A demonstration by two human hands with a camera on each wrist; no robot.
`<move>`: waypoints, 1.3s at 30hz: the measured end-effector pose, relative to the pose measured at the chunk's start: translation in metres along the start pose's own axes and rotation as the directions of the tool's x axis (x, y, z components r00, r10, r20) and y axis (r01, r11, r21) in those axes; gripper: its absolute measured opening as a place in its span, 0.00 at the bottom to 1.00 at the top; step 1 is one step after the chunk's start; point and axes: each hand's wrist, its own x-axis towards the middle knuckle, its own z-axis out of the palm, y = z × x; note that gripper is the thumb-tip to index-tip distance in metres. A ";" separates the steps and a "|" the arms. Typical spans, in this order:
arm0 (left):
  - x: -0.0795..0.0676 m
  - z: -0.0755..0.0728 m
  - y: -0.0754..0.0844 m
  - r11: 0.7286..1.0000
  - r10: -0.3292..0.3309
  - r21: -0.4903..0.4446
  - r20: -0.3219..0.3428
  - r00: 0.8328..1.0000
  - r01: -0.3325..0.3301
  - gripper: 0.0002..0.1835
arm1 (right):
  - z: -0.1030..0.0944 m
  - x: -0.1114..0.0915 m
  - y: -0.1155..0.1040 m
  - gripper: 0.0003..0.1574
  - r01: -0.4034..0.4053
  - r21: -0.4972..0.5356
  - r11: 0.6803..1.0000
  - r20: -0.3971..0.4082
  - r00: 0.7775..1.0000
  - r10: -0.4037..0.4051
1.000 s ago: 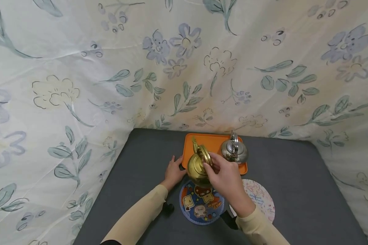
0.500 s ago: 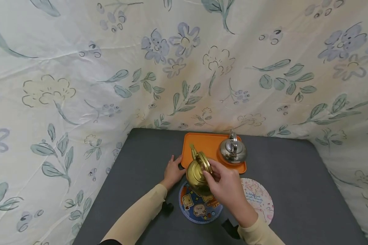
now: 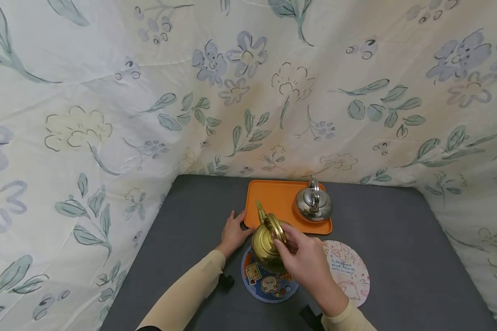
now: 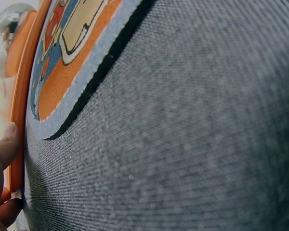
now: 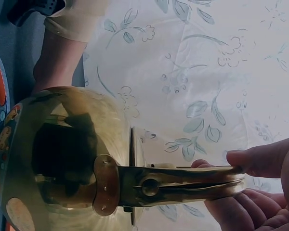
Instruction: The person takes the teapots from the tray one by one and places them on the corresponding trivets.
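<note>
My right hand (image 3: 308,259) grips the arched handle of a gold kettle (image 3: 264,246), with its spout pointing away from me. In the head view the kettle overlaps the far part of a blue round mat (image 3: 269,286) printed with cartoon figures. In the right wrist view the thumb and curled fingers close round the handle (image 5: 202,180). My left hand (image 3: 234,233) holds the near left corner of an orange tray (image 3: 269,193); its thumb (image 4: 7,139) lies against the rim in the left wrist view. A silver kettle (image 3: 314,204) stands on the tray's right side.
A white round mat (image 3: 349,269) with pink drawings lies right of the blue one, partly behind my right wrist. The dark grey table (image 3: 397,230) meets a floral cloth (image 3: 290,115) at the back and sides.
My right hand has brought the gold kettle nearer to me and away from the tray, farther over the blue mat. The left hand has stayed at the tray corner.
</note>
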 end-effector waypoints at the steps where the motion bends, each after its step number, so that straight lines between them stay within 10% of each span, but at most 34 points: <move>1: 0.000 0.000 0.000 1.000 0.001 -0.002 -0.002 1.000 -0.001 0.41 | 0.000 -0.001 0.001 0.26 -0.005 0.003 1.000 0.003 1.000 0.005; 39: 0.004 0.002 0.002 1.000 -0.011 -0.009 -0.015 1.000 0.010 0.46 | 0.016 -0.012 0.019 0.25 -0.076 0.039 0.996 0.030 0.997 0.075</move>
